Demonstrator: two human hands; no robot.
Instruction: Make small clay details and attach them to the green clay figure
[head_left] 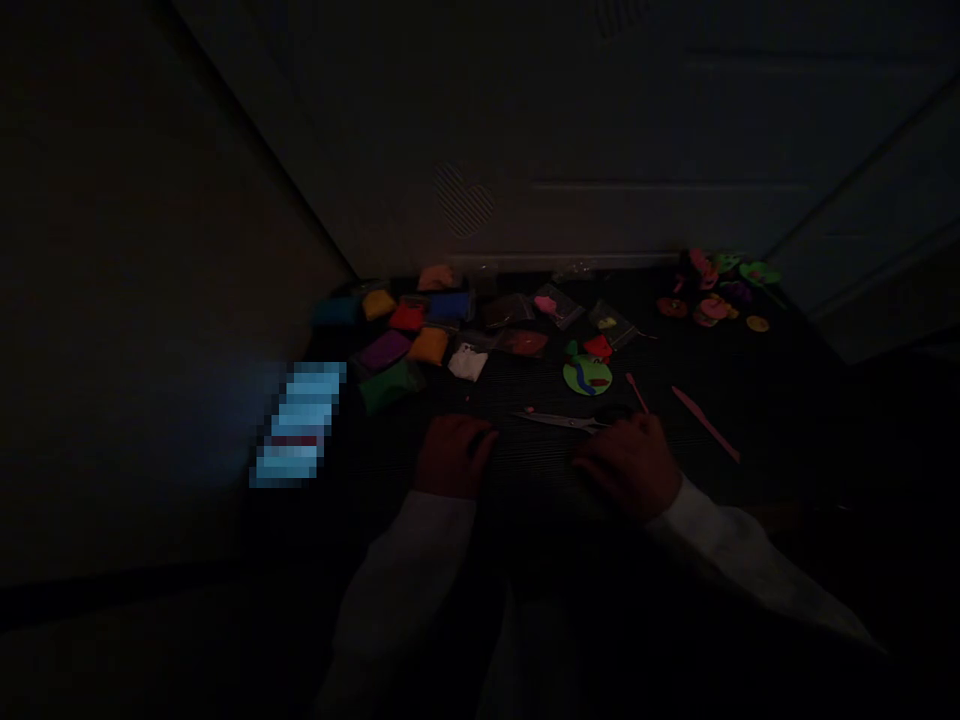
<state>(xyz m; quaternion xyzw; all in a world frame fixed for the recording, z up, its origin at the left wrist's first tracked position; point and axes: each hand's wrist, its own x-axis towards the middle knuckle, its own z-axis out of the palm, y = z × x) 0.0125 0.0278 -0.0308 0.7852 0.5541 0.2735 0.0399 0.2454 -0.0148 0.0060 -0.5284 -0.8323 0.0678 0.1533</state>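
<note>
The whole scene is very dim. My left hand (452, 457) rests at the near part of the dark table, its fingers curled in; anything inside is hidden. To the right, my right hand (636, 468) lies low over the table, fingers bent and pointing left, their grip unclear. Scissors (559, 421) lie between the hands, blades to the left, with the dark handles beside my right hand. A thin pink tool (637, 392) reaches down to that hand's knuckles. Behind the scissors sits a round green clay piece (588, 375) with blue and red bits on it.
Several bags of coloured clay, among them a green one (388, 387) and a white one (468, 362), cover the table's back left. A pink clay knife (706, 424) lies at right. Small clay figures (712, 308) stand at back right. A lit, pixelated screen (301, 425) is at left.
</note>
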